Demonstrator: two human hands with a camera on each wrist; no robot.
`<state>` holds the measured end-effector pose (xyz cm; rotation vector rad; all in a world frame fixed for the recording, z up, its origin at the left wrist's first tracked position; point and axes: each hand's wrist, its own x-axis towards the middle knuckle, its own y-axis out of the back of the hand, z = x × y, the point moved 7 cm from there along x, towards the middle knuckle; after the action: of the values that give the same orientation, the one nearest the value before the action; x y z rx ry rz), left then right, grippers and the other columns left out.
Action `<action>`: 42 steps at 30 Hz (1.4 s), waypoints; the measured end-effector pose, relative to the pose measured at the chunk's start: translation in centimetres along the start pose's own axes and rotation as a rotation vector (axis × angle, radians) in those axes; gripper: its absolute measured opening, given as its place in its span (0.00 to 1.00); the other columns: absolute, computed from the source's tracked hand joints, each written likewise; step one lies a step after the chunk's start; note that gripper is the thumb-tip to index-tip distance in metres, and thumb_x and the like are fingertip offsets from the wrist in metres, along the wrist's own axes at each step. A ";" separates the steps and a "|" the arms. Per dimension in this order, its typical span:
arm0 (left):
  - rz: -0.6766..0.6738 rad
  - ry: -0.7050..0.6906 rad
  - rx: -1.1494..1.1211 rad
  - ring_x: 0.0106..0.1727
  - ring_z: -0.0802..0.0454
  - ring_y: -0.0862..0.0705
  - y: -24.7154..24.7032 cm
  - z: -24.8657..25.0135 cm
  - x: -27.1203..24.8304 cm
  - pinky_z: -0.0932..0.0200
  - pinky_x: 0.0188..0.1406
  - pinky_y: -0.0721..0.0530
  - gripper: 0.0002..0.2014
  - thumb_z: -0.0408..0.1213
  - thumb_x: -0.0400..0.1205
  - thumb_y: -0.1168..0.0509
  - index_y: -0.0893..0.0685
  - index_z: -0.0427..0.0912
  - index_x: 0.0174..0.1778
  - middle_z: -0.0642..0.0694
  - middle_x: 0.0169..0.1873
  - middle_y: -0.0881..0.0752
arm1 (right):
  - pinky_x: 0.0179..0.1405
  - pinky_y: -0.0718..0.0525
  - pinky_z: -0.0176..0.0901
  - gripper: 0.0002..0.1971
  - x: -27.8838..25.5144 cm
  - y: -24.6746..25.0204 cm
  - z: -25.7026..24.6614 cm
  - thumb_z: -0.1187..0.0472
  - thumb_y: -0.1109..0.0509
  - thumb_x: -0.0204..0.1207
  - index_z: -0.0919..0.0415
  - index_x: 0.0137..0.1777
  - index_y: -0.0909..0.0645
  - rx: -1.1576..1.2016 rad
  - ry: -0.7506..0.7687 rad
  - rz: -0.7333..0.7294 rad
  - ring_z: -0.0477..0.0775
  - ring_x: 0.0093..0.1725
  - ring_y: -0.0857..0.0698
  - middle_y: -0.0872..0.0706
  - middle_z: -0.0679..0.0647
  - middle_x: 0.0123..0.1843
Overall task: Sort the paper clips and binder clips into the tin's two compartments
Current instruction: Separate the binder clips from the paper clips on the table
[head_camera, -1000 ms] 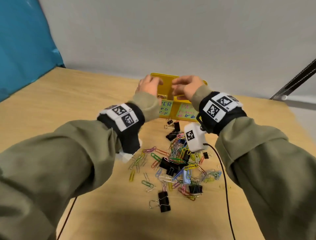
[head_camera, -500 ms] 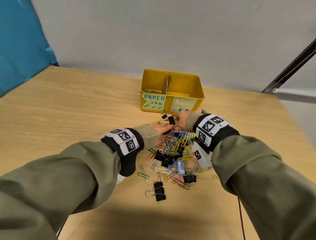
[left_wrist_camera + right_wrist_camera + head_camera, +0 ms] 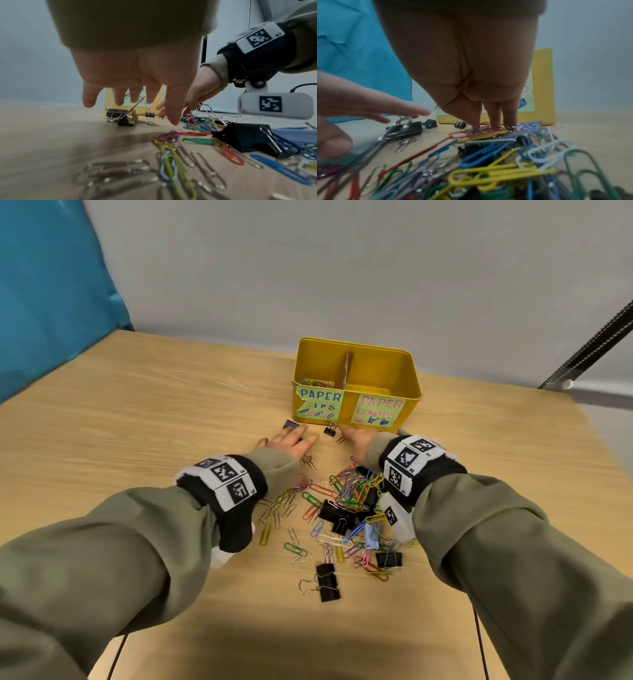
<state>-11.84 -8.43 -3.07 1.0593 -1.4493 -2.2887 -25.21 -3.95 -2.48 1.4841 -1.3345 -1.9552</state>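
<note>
The yellow tin [image 3: 407, 392] stands at the back of the table, split by a cardboard divider [image 3: 347, 368]. Its left compartment holds a few paper clips [image 3: 315, 382]; the right one's floor is hidden. My left hand [image 3: 291, 436] hovers flat with fingers spread over a small black binder clip [image 3: 291, 425] in front of the tin and holds nothing [image 3: 130, 102]. My right hand [image 3: 354, 436] points its straight fingers [image 3: 493, 116] down onto coloured paper clips [image 3: 481, 133] at the pile's far edge. Another small binder clip [image 3: 330, 430] lies between the hands.
A mixed pile of coloured paper clips and black binder clips [image 3: 349, 505] covers the table between my wrists. A large black binder clip [image 3: 327, 582] lies nearest me. A blue sheet [image 3: 51, 285] hangs at the left, and the grey wall is behind the tin.
Both hands have come down from over the tin to the table in front of it. The left hand then spread out further left, by the small black binder clip.
</note>
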 end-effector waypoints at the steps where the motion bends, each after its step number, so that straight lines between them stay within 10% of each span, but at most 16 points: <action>1: -0.039 0.006 0.033 0.85 0.46 0.57 -0.2 0.0 0.1 0.39 0.83 0.54 0.41 0.42 0.81 0.37 0.58 0.51 0.83 0.49 0.84 0.59 | 0.82 0.42 0.61 0.32 0.0 -0.3 -0.3 0.64 0.47 0.81 0.48 0.83 0.52 -0.003 0.027 -0.013 0.60 0.83 0.42 0.44 0.54 0.85; 6: 0.007 0.024 -0.056 0.85 0.48 0.50 0.7 -1.8 0.5 0.45 0.84 0.48 0.35 0.34 0.83 0.42 0.54 0.48 0.83 0.47 0.84 0.51 | 0.79 0.33 0.48 0.30 -0.8 0.7 -1.5 0.79 0.48 0.78 0.60 0.79 0.34 0.342 0.098 -0.081 0.55 0.77 0.28 0.27 0.57 0.77; 12: 0.030 0.085 -0.042 0.85 0.48 0.54 1.5 -3.0 0.2 0.43 0.84 0.51 0.39 0.32 0.83 0.41 0.58 0.47 0.83 0.49 0.84 0.56 | 0.80 0.42 0.67 0.39 -1.5 -1.3 -3.0 0.74 0.45 0.77 0.40 0.82 0.50 -0.036 0.142 -0.144 0.58 0.84 0.43 0.45 0.48 0.85; 16: 0.040 0.137 0.019 0.84 0.43 0.61 1.4 -4.2 0.5 0.35 0.82 0.54 0.42 0.26 0.80 0.41 0.58 0.51 0.83 0.49 0.84 0.63 | 0.82 0.44 0.61 0.37 -2.3 -2.2 -5.3 0.76 0.47 0.79 0.46 0.83 0.48 -0.081 0.229 -0.213 0.59 0.85 0.48 0.54 0.48 0.86; 19: 0.148 0.104 0.005 0.84 0.41 0.64 2.0 -4.1 0.4 0.34 0.81 0.57 0.43 0.23 0.77 0.41 0.54 0.56 0.83 0.48 0.83 0.66 | 0.80 0.39 0.54 0.24 -2.7 -0.7 -4.3 0.68 0.46 0.84 0.47 0.76 0.29 0.078 0.233 -0.144 0.56 0.80 0.35 0.34 0.46 0.81; 23: 0.217 -0.060 -0.018 0.83 0.43 0.66 2.2 -1.2 -0.4 0.38 0.82 0.60 0.40 0.44 0.82 0.39 0.60 0.55 0.82 0.51 0.82 0.68 | 0.77 0.34 0.61 0.18 -1.5 1.6 0.0 0.62 0.41 0.82 0.41 0.62 0.18 0.216 0.099 0.072 0.53 0.72 0.24 0.20 0.44 0.70; 27: 0.083 -0.309 0.015 0.84 0.48 0.49 0.4 2.4 -1.1 0.46 0.84 0.46 0.35 0.50 0.83 0.45 0.56 0.53 0.83 0.51 0.84 0.53 | 0.74 0.30 0.64 0.13 -1.7 1.7 2.5 0.61 0.38 0.77 0.41 0.51 0.16 0.213 -0.009 0.099 0.51 0.57 0.19 0.17 0.49 0.65; 33: -0.076 -0.320 0.084 0.68 0.48 0.21 -1.9 4.1 -1.6 0.55 0.66 0.25 0.22 0.50 0.84 0.46 0.30 0.54 0.75 0.48 0.70 0.21 | 0.76 0.31 0.51 0.27 -2.2 -0.4 2.3 0.72 0.45 0.78 0.44 0.69 0.21 0.132 0.045 -0.065 0.53 0.72 0.24 0.20 0.45 0.71; 38: -0.054 -0.289 0.013 0.47 0.54 0.20 -0.4 3.3 -1.6 0.63 0.45 0.24 0.13 0.48 0.83 0.42 0.16 0.47 0.54 0.49 0.48 0.14 | 0.73 0.31 0.61 0.17 -1.7 0.2 3.4 0.67 0.39 0.79 0.45 0.42 0.14 0.197 -0.016 0.064 0.52 0.62 0.18 0.13 0.47 0.60; 42: -0.027 -0.333 0.027 0.68 0.49 0.25 -0.3 3.5 -1.7 0.49 0.68 0.25 0.24 0.58 0.80 0.42 0.24 0.52 0.70 0.48 0.68 0.24 | 0.76 0.35 0.58 0.22 -2.6 -0.6 1.9 0.69 0.44 0.80 0.43 0.60 0.16 0.071 0.034 -0.018 0.53 0.68 0.22 0.18 0.48 0.68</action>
<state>-12.93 -4.99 -1.74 0.7316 -1.5932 -2.5656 -25.73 -0.88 -1.48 1.5601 -1.3936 -1.9036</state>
